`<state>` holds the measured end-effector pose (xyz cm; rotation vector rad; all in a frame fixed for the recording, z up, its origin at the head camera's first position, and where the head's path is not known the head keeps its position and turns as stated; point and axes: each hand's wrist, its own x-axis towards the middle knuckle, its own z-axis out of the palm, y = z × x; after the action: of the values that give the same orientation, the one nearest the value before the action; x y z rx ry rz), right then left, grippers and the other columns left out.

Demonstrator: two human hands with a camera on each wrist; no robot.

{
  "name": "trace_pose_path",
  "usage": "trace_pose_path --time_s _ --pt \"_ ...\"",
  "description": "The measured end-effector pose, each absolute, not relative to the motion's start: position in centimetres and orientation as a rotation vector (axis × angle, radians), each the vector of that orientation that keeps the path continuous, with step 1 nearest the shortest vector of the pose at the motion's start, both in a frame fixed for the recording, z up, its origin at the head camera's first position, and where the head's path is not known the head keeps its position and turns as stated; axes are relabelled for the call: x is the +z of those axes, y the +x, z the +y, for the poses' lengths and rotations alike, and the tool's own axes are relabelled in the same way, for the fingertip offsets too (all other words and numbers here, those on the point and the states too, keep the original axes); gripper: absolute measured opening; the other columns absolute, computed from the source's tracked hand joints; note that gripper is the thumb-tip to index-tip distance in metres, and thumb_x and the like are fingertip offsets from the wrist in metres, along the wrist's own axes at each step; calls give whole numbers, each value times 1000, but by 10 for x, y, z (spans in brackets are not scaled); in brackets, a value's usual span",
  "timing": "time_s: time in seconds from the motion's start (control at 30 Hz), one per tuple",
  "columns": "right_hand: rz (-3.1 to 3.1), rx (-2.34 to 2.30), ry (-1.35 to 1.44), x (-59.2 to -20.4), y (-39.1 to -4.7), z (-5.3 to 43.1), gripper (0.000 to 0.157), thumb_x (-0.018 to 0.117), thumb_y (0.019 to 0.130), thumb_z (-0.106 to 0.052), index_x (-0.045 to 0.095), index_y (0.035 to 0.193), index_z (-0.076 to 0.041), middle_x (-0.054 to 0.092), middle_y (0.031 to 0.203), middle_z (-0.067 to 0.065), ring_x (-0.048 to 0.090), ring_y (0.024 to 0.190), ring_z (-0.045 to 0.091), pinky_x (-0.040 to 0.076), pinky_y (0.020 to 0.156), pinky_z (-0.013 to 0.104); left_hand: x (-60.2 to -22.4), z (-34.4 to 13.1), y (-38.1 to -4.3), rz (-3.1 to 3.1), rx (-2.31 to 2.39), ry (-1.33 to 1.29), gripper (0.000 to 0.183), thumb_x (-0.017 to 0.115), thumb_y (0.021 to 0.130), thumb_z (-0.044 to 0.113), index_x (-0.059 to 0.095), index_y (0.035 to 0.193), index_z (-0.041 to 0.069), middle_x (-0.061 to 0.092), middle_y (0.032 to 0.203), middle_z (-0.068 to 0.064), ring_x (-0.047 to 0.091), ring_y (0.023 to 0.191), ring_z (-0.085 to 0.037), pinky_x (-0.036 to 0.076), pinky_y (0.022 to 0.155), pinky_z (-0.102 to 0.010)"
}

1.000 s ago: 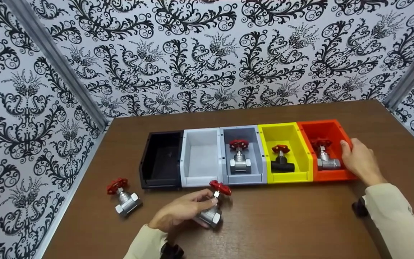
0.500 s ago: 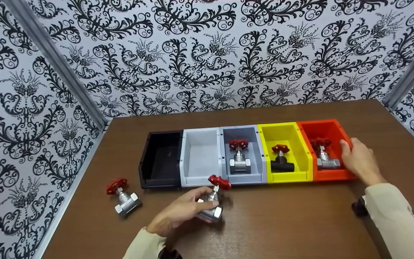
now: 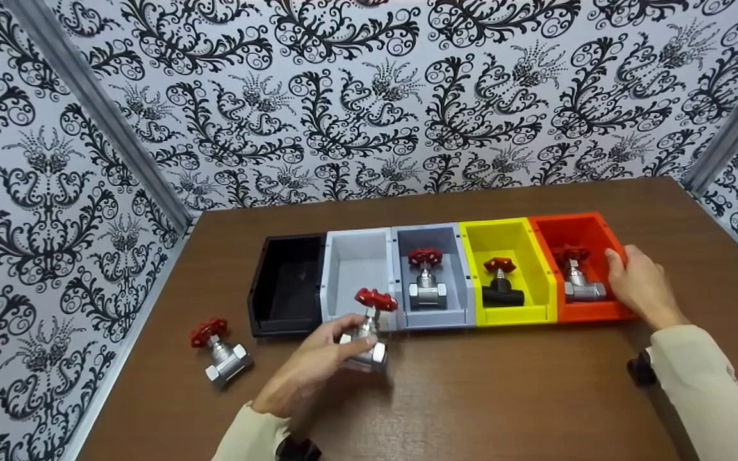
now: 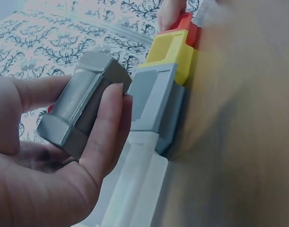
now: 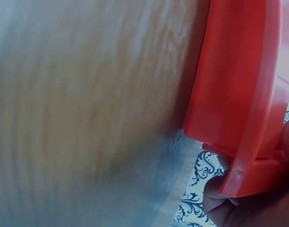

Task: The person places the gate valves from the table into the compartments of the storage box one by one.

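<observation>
My left hand (image 3: pixel 321 355) grips a steel valve (image 3: pixel 367 339) by its body, the red handwheel tilted up. In the head view it overlaps the front of the white bin (image 3: pixel 359 269). The left wrist view shows the valve's hexagonal-ended body (image 4: pixel 83 101) between thumb and fingers. At the far right, my right hand (image 3: pixel 644 285) grips the side wall of the red bin (image 5: pixel 229 85), thumb inside and fingers outside. That bin holds a steel valve (image 3: pixel 580 288). Another steel valve (image 3: pixel 225 362) with a red handwheel lies on the table left of my left hand.
The bins stand side by side in a row. A grey bin (image 3: pixel 436 319) holds a steel valve (image 3: pixel 428 291), and a yellow bin (image 3: pixel 519 314) holds a black-bodied valve (image 3: pixel 502 293). A black bin (image 3: pixel 289 282) forms the left end. Patterned walls (image 3: pixel 369 115) stand behind and left of the brown table (image 3: pixel 503 390).
My left hand has lifted the valve and carried it away from me and slightly left, up to the white bin's front. My right hand has stayed on the red bin.
</observation>
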<state>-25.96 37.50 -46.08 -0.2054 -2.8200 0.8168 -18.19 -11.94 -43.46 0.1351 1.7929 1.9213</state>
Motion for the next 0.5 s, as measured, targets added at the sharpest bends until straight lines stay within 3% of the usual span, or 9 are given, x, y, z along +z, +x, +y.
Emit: trace_pose_path --time_s 0.3,0.5 --pt "-2840 824 -210 -459 -259 377 46 33 99 -40 45 107 4 50 81 20 50 69 33 39 57 38 -427 -111 -198 1825 2002 116 51 65 88 21 47 129 -1 58 111 -14 63 91 -20 51 84 -41" --pt "-2862 855 -209 -458 -258 375 47 33 99 -40 44 110 4 49 84 20 49 71 33 41 59 37 -422 -104 -208 1837 2049 40 48 62 89 19 46 130 -1 61 104 -11 65 87 -19 52 82 -35"
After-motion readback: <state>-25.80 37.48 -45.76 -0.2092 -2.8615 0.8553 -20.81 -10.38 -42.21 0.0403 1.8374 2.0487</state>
